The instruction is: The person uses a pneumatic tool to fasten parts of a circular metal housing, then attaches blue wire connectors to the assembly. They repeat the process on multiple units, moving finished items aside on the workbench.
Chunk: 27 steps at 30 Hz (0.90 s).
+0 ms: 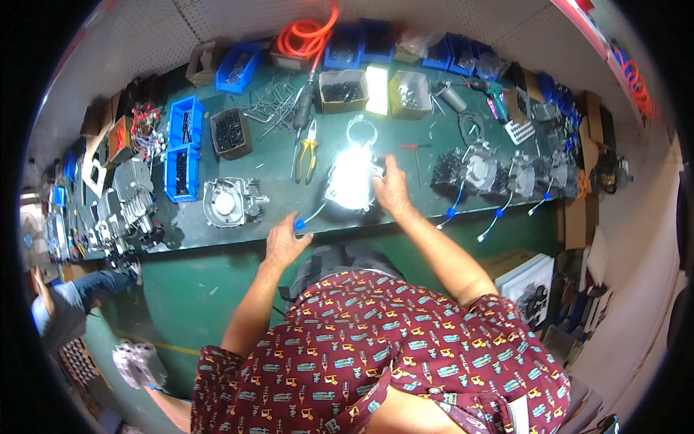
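A metal engine housing (351, 182) lies in front of me on the bench, so brightly lit that its details are washed out. My right hand (392, 189) grips its right side, the fingers partly hidden in glare. From its lower left runs a thin cable with a blue connector (299, 225). At the bench's front edge my left hand (285, 241) has thumb and fingers around that connector. Just beyond the housing lies a ring-shaped gasket (361, 131). Left of it are yellow-handled pliers (307, 160), and to the right a red T-handle wrench (416, 160).
Another housing (228, 202) sits left. Several housings with cables (480, 171) line the right side. Blue bins (181, 172), a box of dark screws (230, 133) and a power drill (497, 101) stand farther back. Another person's leg (105, 283) shows at the left.
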Available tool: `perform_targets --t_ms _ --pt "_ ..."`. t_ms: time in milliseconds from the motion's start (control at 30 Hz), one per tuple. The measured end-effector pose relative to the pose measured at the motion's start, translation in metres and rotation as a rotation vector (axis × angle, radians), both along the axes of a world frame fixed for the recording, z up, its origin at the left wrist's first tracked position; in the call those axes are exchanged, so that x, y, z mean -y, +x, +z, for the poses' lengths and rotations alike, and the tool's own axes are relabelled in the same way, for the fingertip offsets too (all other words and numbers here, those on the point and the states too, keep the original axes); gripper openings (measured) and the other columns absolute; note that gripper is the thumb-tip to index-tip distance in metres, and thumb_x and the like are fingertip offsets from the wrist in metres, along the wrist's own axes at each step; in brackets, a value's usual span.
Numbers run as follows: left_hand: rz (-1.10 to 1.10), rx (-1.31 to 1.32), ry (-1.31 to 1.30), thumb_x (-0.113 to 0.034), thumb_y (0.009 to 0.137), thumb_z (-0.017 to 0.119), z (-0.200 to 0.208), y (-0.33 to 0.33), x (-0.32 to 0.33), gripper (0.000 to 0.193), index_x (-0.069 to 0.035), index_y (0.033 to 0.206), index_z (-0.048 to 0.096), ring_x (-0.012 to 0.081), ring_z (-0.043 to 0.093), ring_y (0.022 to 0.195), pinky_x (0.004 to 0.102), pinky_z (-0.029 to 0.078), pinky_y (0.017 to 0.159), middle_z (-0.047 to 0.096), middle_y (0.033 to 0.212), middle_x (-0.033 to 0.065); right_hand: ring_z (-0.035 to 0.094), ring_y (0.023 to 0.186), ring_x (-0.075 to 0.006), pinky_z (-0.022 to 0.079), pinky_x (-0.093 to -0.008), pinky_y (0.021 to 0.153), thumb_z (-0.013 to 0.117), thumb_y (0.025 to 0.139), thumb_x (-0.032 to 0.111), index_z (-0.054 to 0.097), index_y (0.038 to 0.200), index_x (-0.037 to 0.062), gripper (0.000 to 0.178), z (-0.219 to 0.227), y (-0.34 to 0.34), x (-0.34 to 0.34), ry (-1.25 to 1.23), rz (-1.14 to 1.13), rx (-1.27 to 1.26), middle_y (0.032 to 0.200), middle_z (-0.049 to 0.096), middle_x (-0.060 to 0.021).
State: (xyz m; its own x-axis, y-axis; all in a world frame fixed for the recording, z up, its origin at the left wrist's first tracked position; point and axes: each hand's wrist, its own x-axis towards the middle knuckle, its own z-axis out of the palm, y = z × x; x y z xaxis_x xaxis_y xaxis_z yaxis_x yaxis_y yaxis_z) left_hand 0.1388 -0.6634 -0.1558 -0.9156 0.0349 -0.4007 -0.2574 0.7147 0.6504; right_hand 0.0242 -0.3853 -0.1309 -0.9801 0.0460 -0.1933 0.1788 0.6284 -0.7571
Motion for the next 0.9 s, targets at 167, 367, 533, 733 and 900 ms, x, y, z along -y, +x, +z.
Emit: perform_targets --t_ms 167,367,533,733,900 --pt "0.002 -0.038 0.028 -0.026 0.096 0.062 -0.022 0.020 0.034 0.030 0.002 0.104 0.067 0.0257 0.062 0.066 0.0378 0.048 0.065 0.067 0.076 0.0117 0.070 0.093 -0.0427 0.056 -0.0470 0.080 0.065 0.084 0.006 0.054 0.122 0.0009 0.041 -0.003 0.001 0.001 -0.005 -0.002 -0.067 0.095 0.070 -0.0261" --pt "0.153 0.076 0.681 -0.024 0.105 0.052 0.047 0.005 0.003 0.029 0.000 0.105 0.069 0.0056 0.043 0.062 0.0241 0.036 0.056 0.050 0.070 -0.0051 0.069 0.095 -0.0425 0.056 -0.0467 0.083 0.063 0.082 0.006 0.054 0.123 -0.0002 0.042 0.012 0.004 0.001 -0.015 -0.029 -0.005 0.097 0.070 -0.0260" --pt "-0.311 0.417 0.627 -0.025 0.104 0.053 0.005 -0.005 -0.064 0.031 -0.001 0.112 0.070 0.0084 0.049 0.062 0.0264 0.041 0.059 0.056 0.072 -0.0020 0.068 0.097 -0.0438 0.055 -0.0475 0.087 0.062 0.082 0.008 0.054 0.123 0.0004 0.043 0.005 0.002 0.005 -0.004 0.014 -0.068 0.098 0.070 -0.0265" --pt "0.707 0.163 0.672 -0.017 0.102 0.053 -0.044 -0.001 -0.024 0.023 0.001 0.099 0.067 0.0096 0.053 0.058 0.0250 0.044 0.053 0.051 0.064 -0.0011 0.068 0.079 -0.0399 0.052 -0.0468 0.073 0.061 0.081 0.009 0.054 0.124 0.0024 0.044 -0.002 0.007 0.000 -0.012 -0.041 -0.092 0.082 0.067 -0.0247" --pt "0.056 -0.131 0.762 -0.025 0.106 0.050 0.033 0.005 -0.058 0.031 0.000 0.104 0.067 0.0061 0.047 0.059 0.0253 0.043 0.057 0.052 0.066 -0.0024 0.068 0.088 -0.0430 0.053 -0.0467 0.078 0.061 0.081 0.011 0.054 0.124 0.0026 0.044 -0.020 0.005 0.001 -0.012 -0.043 -0.180 0.090 0.068 -0.0266"
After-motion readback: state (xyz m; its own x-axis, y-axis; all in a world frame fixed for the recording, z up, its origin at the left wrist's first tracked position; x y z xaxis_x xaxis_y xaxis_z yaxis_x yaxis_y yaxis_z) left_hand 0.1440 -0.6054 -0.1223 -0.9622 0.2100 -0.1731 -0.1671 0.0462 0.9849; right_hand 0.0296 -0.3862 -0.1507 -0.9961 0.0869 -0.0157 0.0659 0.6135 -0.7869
